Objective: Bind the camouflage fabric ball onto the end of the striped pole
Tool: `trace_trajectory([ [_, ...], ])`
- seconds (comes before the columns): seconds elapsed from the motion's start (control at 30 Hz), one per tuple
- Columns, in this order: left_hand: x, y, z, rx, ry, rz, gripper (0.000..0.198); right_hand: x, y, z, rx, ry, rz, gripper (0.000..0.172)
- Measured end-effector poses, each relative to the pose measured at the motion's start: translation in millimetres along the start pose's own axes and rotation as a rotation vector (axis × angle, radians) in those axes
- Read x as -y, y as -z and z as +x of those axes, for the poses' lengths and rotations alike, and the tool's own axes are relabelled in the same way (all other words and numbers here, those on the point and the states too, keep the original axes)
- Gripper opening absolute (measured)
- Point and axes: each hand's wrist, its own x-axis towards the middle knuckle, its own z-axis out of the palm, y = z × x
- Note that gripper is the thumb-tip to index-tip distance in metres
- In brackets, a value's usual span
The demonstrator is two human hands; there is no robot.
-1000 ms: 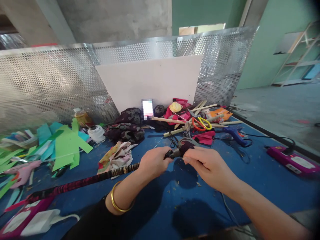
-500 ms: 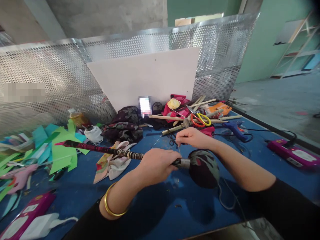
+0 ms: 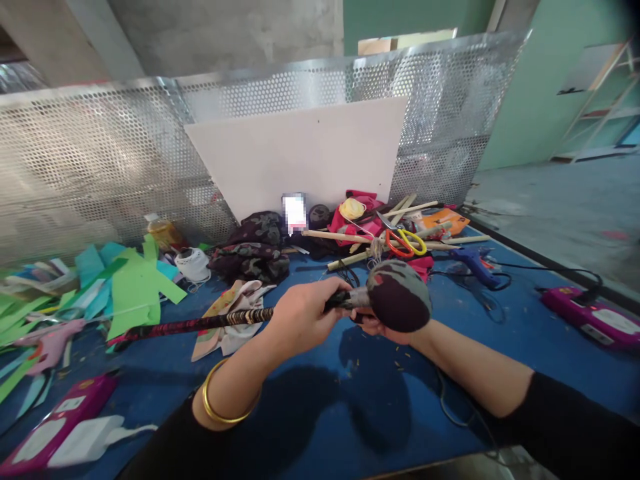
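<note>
My left hand (image 3: 300,315) is wrapped round a long stick (image 3: 200,325) covered in dark red patterned cloth, gripping it near its right end. That end carries a round, dark, cloth-covered ball (image 3: 399,295). My right hand (image 3: 380,327) lies under and behind the ball, mostly hidden by it, with its fingers at the neck where ball meets stick. The stick runs left and slightly down over the blue table (image 3: 350,413). A gold bangle sits on my left wrist.
Scissors (image 3: 403,241), wooden sticks (image 3: 350,259), a blue glue gun (image 3: 473,265) and cloth scraps (image 3: 253,253) lie at the back. Green and blue paper cut-outs (image 3: 130,290) lie at the left. Pink boxes (image 3: 595,319) sit at both sides. A perforated metal screen (image 3: 100,167) stands behind.
The ball end has risen and the stick's far tip has dropped toward the table. My right hand has moved from above the stick's neck to beneath the ball.
</note>
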Motion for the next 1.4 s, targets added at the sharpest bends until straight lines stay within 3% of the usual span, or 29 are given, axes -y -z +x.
trace_trajectory([
  [0.17, 3.0, 2.9, 1.1, -0.102, 0.132, -0.041, 0.027, 26.1, -22.8, -48.1, -0.092, 0.022, -0.13, 0.033],
  [0.27, 2.1, 1.0, 2.2, -0.087, 0.17, -0.03, 0.028, 41.9, -27.2, -72.9, -0.289, 0.287, -0.49, 0.015],
  [0.33, 1.3, -1.9, 2.5, -0.061, 0.168, -0.042, 0.027, 48.8, -28.7, -79.4, -0.362, 0.43, -0.57, 0.01],
  [0.4, 1.1, -5.3, 2.4, -0.033, 0.14, -0.073, 0.026, 52.3, -30.2, -77.3, -0.314, 0.473, -0.485, 0.014],
  [0.5, 1.9, -9.5, 2.4, -0.021, 0.124, -0.117, 0.026, 52.8, -33.5, -67.3, -0.196, 0.375, -0.212, 0.024],
  [0.6, 2.4, -11.9, 2.8, -0.042, 0.14, -0.155, 0.028, 52.1, -38.2, -62.8, -0.268, 0.308, -0.097, 0.032],
  [0.7, 1.5, -14.6, 2.8, -0.051, 0.136, -0.182, 0.028, 52.7, -43.7, -66.6, -0.304, 0.472, -0.31, 0.027],
  [0.8, 1.0, -18.8, 3.0, -0.062, 0.182, -0.161, 0.026, 50.9, -48.5, -69.7, -0.228, 0.684, -0.57, 0.021],
  [0.93, 4.6, -26.6, 5.6, -0.059, 0.235, -0.119, 0.026, 44.0, -51.0, -66.3, -0.131, 0.708, -0.684, 0.02],
  [1.03, 8.0, -29.8, 8.4, -0.078, 0.237, -0.087, 0.026, 41.1, -49.9, -64.1, -0.177, 0.622, -0.526, 0.021],
  [1.17, 7.3, -24.3, 8.4, -0.107, 0.247, -0.101, 0.024, 41.1, -49.5, -65.2, -0.297, 0.349, -0.127, 0.028],
  [1.4, -3.5, -21.7, -1.4, -0.242, 0.236, 0.015, 0.028, 49.8, -62.0, -55.1, -0.575, -0.056, 0.963, 0.024],
])
